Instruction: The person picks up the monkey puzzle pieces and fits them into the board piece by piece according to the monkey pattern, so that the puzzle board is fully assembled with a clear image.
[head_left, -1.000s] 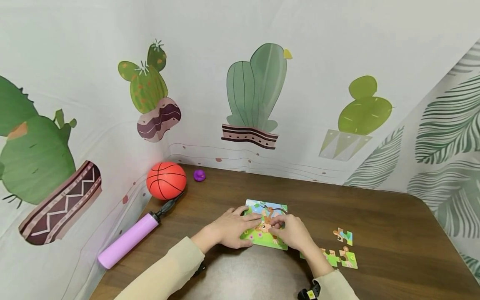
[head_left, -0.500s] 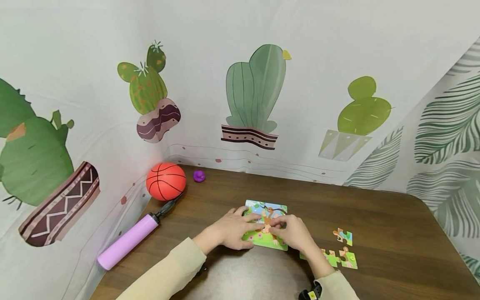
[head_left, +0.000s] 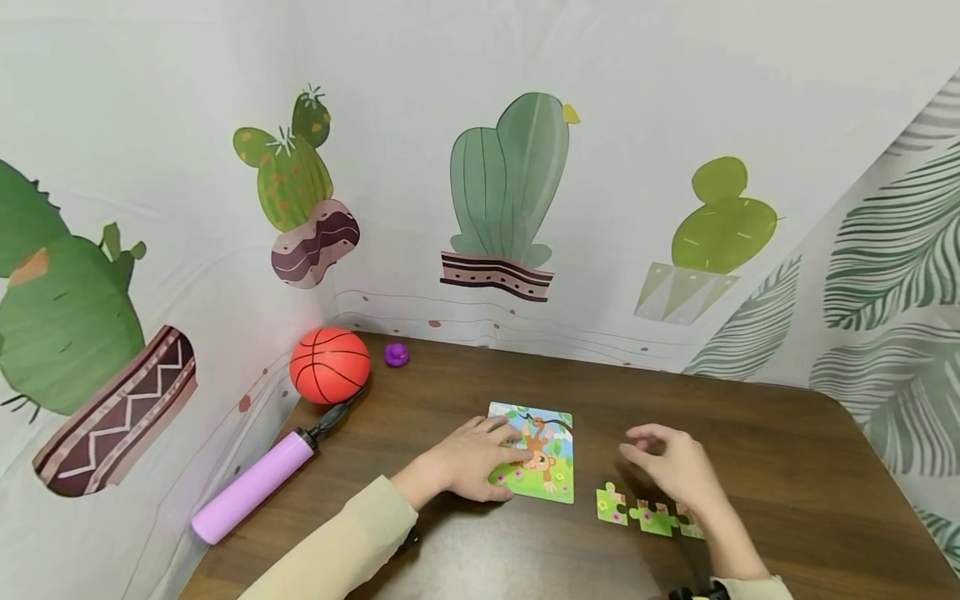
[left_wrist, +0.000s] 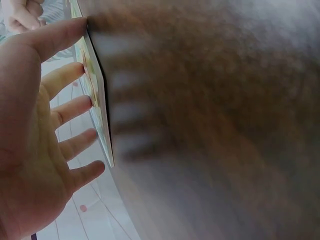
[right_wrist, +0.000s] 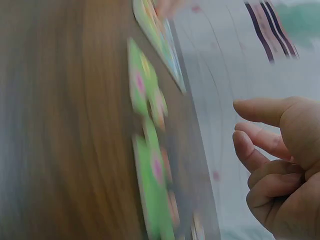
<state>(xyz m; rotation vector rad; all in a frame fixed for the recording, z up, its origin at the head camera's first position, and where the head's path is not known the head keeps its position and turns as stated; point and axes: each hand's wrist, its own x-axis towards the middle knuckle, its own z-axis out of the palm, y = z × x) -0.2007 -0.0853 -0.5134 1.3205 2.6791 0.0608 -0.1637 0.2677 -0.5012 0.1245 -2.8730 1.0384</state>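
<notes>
A person's left hand [head_left: 474, 460], fingers spread, rests on the monkey puzzle [head_left: 553, 473] on the bench [head_left: 442, 383] — the right hand [head_left: 678, 467], fingers loosely bent, hovers right of the puzzle near loose pieces [head_left: 654, 520]; farther left of it, a red basketball [head_left: 330, 365].

Illumination where I stand is even and diffuse. Head view: clear; pale glare occupies the table [head_left: 465, 554] at lower centre, soft shadow lies under the left hand [head_left: 474, 462], and the printed backdrop [head_left: 892, 242] stretches at the left and right edges. Left wrist view: dimmer; table smeared, dark bands left of centre, whitish haze upper right. Right wrist view: puzzle pieces [right_wrist: 152, 185] blurred at centre; right hand [right_wrist: 286, 170] sharper.
</notes>
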